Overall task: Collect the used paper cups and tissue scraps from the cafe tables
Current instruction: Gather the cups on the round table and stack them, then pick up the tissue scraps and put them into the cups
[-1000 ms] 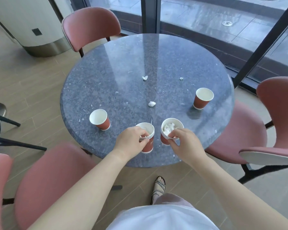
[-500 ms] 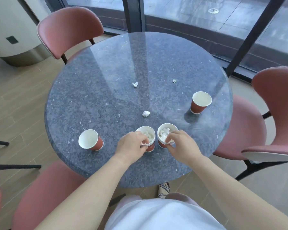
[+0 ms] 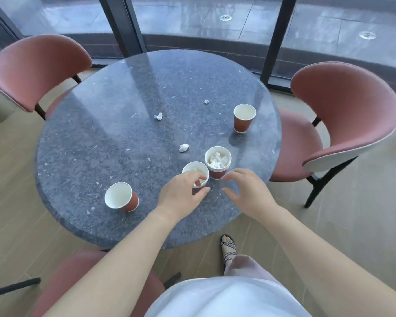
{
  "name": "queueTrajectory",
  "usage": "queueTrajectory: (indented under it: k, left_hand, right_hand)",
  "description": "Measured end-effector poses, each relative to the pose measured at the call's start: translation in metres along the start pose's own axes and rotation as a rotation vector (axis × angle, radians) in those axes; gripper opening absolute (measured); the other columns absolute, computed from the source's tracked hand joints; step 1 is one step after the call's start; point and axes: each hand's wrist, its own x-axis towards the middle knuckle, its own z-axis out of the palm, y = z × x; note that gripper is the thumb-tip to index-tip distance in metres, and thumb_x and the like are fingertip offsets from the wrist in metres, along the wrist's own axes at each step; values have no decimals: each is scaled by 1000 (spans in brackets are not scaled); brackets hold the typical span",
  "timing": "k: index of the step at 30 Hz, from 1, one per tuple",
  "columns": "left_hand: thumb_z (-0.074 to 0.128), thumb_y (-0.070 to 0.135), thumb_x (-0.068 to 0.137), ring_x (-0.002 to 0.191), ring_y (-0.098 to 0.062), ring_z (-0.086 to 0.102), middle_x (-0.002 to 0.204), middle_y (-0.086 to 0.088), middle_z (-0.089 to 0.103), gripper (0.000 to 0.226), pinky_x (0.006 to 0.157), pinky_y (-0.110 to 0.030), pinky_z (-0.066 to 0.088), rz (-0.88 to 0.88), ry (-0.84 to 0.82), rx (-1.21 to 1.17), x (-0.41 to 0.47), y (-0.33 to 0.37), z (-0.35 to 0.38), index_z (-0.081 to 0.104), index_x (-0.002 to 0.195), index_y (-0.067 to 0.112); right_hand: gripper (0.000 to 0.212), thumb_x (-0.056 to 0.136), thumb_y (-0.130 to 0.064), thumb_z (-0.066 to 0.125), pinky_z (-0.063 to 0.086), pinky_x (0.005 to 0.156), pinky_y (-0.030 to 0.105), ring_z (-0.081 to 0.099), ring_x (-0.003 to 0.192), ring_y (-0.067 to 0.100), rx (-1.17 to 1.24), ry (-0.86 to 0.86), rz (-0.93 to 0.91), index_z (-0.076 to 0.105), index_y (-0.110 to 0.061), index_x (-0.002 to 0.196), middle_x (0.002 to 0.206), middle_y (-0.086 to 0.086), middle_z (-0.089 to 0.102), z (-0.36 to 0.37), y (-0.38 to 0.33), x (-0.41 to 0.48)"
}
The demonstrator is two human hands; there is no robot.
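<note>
Several red paper cups with white insides stand on the round grey stone table. My left hand is curled around one cup near the front edge, with fingers over its rim. Right beside it stands a cup stuffed with tissue. My right hand hovers just in front of that cup, fingers spread, holding nothing. An empty cup is at the front left and another cup at the right. Three tissue scraps lie loose: one behind the cups, one mid-table, a tiny one farther back.
Pink padded chairs stand at the back left, at the right and close in front of me on the left. Dark window frames and glass run behind the table. My sandalled foot is under the table's front edge.
My right hand has let go of the tissue-filled cup and drawn back, open. My left hand stays on its cup. The view has swung left, so the table sits more to the left.
</note>
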Motion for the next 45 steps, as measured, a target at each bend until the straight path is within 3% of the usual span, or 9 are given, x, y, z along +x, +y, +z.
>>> queueTrajectory:
  k: [3,6,14,20,26,35,40,45]
  left_hand:
    - [60,41,85,89,-7,57,97,14,61,32,77,-32,50,80,-36,-55,-15,10,2,56,116,35]
    - [61,40,85,93,-7,55,103,13,60,38,81,-31,49,181,-81,-79,-29,23,10,54,122,35]
    - [60,36,86,96,-10,57,104,8,62,34,83,-28,46,499,-260,-42,-70,86,59,56,119,29]
    - [52,37,90,95,-11,56,101,11,60,26,81,-31,47,626,-412,-34,-97,147,107,56,116,30]
    - [50,40,91,95,-8,54,101,15,57,27,80,-29,47,731,-569,12,-126,216,166,53,117,33]
    - [52,34,91,90,-5,55,98,15,58,22,80,-31,47,812,-739,5,-182,325,284,57,113,31]
    - [54,30,91,91,-8,57,98,11,60,22,80,-33,47,829,-786,12,-174,327,379,59,113,27]
    - [54,31,91,88,-8,56,98,12,59,22,79,-31,47,832,-825,58,-152,269,491,58,112,27]
  right_hand:
    - [22,83,-24,64,36,84,23,52,104,18,-9,86,50,64,-19,104,104,-4,63,-5,-4,-33]
    - [23,83,-20,63,38,87,25,54,103,20,-7,184,136,64,-16,106,105,-2,64,-10,-3,-69]
    - [24,82,-16,65,36,88,21,56,104,18,12,353,408,63,-15,106,107,0,64,-16,17,-197]
    - [22,81,-14,65,44,86,29,58,98,18,42,459,598,64,-16,103,101,-1,65,-29,43,-283]
    - [20,84,-18,62,46,85,32,55,101,13,87,500,767,63,-21,104,104,-7,62,-35,85,-374]
    - [17,85,-20,61,34,75,18,49,87,5,159,491,853,63,-23,101,101,-11,61,-44,185,-499]
    - [17,85,-21,62,34,77,17,53,95,14,162,451,877,64,-19,102,103,-6,62,-1,265,-524]
    - [19,85,-21,62,44,83,34,54,100,19,198,443,921,63,-15,104,106,-2,62,94,347,-518]
